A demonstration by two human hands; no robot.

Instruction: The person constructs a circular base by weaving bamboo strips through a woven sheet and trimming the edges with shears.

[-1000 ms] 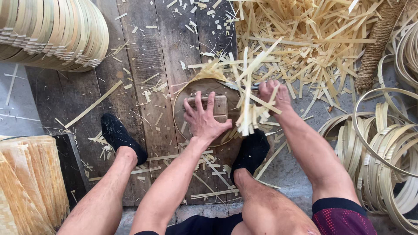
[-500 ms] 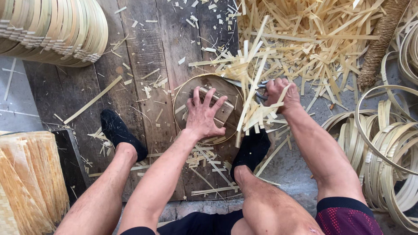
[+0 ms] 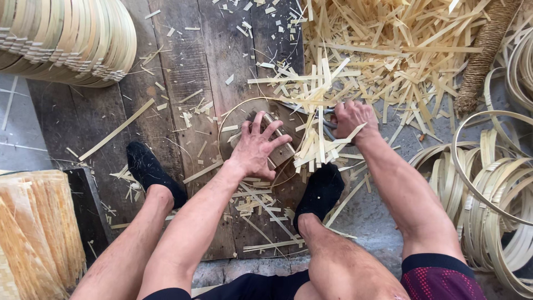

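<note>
Worn plank floor [image 3: 183, 83] under scattered bamboo strips [image 3: 388, 50].

No packages, labels, signs or screens show in this view.
</note>
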